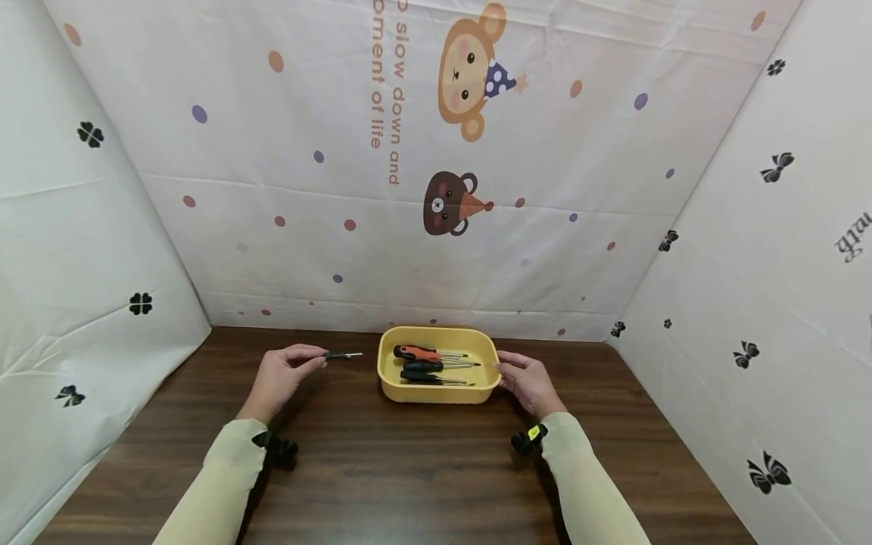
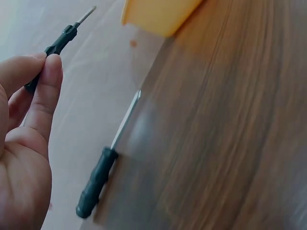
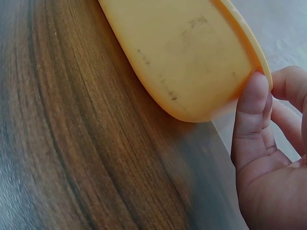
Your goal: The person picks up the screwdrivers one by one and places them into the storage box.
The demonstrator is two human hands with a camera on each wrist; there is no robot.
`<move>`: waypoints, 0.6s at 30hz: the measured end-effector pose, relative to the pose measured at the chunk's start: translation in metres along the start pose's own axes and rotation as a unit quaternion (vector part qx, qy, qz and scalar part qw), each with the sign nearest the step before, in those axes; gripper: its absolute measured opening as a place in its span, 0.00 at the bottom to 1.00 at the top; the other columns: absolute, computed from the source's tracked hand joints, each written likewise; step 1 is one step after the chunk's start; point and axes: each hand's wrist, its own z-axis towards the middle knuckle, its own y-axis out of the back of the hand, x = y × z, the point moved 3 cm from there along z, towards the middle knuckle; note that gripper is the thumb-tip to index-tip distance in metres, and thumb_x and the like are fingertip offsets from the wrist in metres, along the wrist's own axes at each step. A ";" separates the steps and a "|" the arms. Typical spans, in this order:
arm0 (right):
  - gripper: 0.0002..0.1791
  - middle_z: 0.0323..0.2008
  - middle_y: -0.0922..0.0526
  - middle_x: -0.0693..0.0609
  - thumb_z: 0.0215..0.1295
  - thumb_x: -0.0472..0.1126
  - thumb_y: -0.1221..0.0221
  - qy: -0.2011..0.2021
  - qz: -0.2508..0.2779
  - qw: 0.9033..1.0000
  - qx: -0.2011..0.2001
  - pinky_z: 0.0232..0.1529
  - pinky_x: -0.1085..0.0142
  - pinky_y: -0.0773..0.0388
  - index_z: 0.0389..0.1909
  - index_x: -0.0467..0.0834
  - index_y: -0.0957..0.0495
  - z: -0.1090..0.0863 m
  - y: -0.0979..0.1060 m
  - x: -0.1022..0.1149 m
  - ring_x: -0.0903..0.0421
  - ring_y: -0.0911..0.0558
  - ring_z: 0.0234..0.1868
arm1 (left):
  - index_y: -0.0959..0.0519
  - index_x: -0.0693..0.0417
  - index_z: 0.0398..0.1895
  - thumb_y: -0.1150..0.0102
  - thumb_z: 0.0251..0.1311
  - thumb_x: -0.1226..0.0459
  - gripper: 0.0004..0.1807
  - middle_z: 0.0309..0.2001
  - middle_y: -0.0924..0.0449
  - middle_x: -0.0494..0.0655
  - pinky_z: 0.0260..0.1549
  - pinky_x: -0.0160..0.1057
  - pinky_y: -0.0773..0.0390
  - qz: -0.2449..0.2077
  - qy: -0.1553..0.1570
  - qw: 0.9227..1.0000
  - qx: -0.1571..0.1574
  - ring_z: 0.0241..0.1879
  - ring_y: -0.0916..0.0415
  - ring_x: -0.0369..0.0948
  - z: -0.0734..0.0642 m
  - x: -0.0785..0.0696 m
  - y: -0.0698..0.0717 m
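My left hand (image 1: 279,376) pinches a small black-handled screwdriver (image 2: 60,42) between thumb and fingers, its metal tip pointing away from the palm. A second black-handled screwdriver (image 2: 98,184) lies below that hand in the left wrist view; I cannot single it out in the head view. At the right end of a yellow tray (image 1: 436,395), my right hand (image 1: 530,382) grips the rim, thumb on the near side and fingers behind. Inside the tray lie an orange-and-black screwdriver (image 1: 415,353) and black-handled screwdrivers (image 1: 424,366), all with shafts pointing right.
The dark wood table (image 1: 395,469) runs back to a printed cloth wall (image 1: 327,250), close behind the tray. White cloth walls (image 1: 708,280) with black motifs stand on both sides. A black strap device (image 1: 275,448) sits on each wrist.
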 end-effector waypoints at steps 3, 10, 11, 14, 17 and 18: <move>0.27 0.47 0.11 0.42 0.68 0.29 0.38 0.001 -0.005 1.000 0.002 0.33 0.69 0.15 0.68 0.30 0.28 -0.001 -0.001 0.000 0.61 0.14 0.29 | 0.09 0.52 0.45 0.27 0.60 0.60 0.11 0.49 0.11 0.50 0.39 0.30 0.16 -0.015 0.003 1.000 0.005 0.43 0.16 0.29 -0.002 -0.007 -0.006; 0.27 0.44 0.10 0.45 0.69 0.29 0.38 -0.002 -0.010 1.000 0.004 0.33 0.70 0.16 0.68 0.30 0.28 0.000 -0.001 0.000 0.61 0.15 0.28 | 0.09 0.50 0.44 0.27 0.60 0.62 0.10 0.49 0.12 0.52 0.39 0.29 0.17 -0.014 -0.018 1.000 0.016 0.44 0.17 0.30 0.000 -0.024 -0.020; 0.27 0.44 0.11 0.45 0.69 0.29 0.38 -0.003 -0.011 1.000 0.004 0.33 0.70 0.16 0.68 0.30 0.28 -0.001 -0.001 0.000 0.61 0.15 0.28 | 0.09 0.50 0.44 0.26 0.60 0.62 0.09 0.49 0.11 0.52 0.39 0.28 0.17 -0.015 -0.016 1.000 0.017 0.44 0.17 0.30 0.000 -0.025 -0.022; 0.27 0.45 0.11 0.44 0.69 0.29 0.38 -0.001 -0.012 1.000 0.005 0.33 0.70 0.16 0.68 0.30 0.28 -0.001 -0.001 0.001 0.61 0.15 0.29 | 0.09 0.51 0.44 0.26 0.60 0.62 0.09 0.48 0.11 0.52 0.39 0.29 0.17 -0.017 -0.016 1.000 0.020 0.43 0.17 0.30 0.001 -0.027 -0.028; 0.28 0.46 0.11 0.43 0.68 0.29 0.37 0.000 -0.012 1.000 0.005 0.34 0.69 0.15 0.68 0.30 0.28 -0.003 -0.001 0.002 0.61 0.14 0.29 | 0.09 0.50 0.43 0.26 0.60 0.61 0.09 0.47 0.11 0.50 0.40 0.29 0.17 -0.008 -0.014 1.000 0.021 0.42 0.16 0.30 0.003 -0.029 -0.033; 0.28 0.47 0.11 0.43 0.68 0.29 0.37 0.000 -0.012 1.000 0.005 0.34 0.69 0.15 0.68 0.30 0.28 -0.003 -0.001 0.002 0.60 0.14 0.30 | 0.09 0.50 0.43 0.26 0.60 0.60 0.09 0.46 0.10 0.50 0.40 0.29 0.17 -0.002 -0.015 1.000 0.022 0.42 0.16 0.29 0.004 -0.029 -0.034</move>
